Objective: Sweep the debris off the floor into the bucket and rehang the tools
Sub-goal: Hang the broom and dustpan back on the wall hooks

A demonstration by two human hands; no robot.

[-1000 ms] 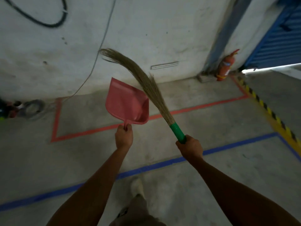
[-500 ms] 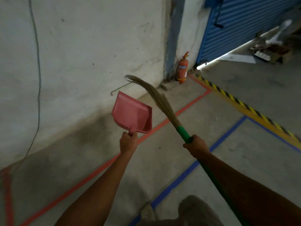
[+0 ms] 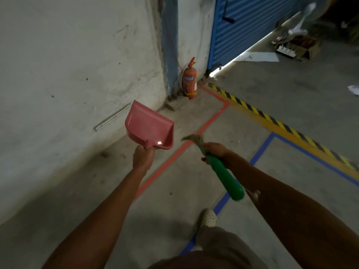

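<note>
Carrying tools: left hand (image 3: pixel 143 157) grips the dustpan (image 3: pixel 147 125), right hand (image 3: pixel 215 150) grips the broom (image 3: pixel 223 175); next, probably locating debris to sweep.

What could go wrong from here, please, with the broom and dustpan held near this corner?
The broom, gripped by the right hand, shows blurred bristles close to the dustpan in the left hand; they might clash. The fire extinguisher stands in the corner; a wide sweep could topple it. The block by the wall could trip a foot.

Left hand (image 3: pixel 143 156), right hand (image 3: pixel 214 150): apparently fisted.
</note>
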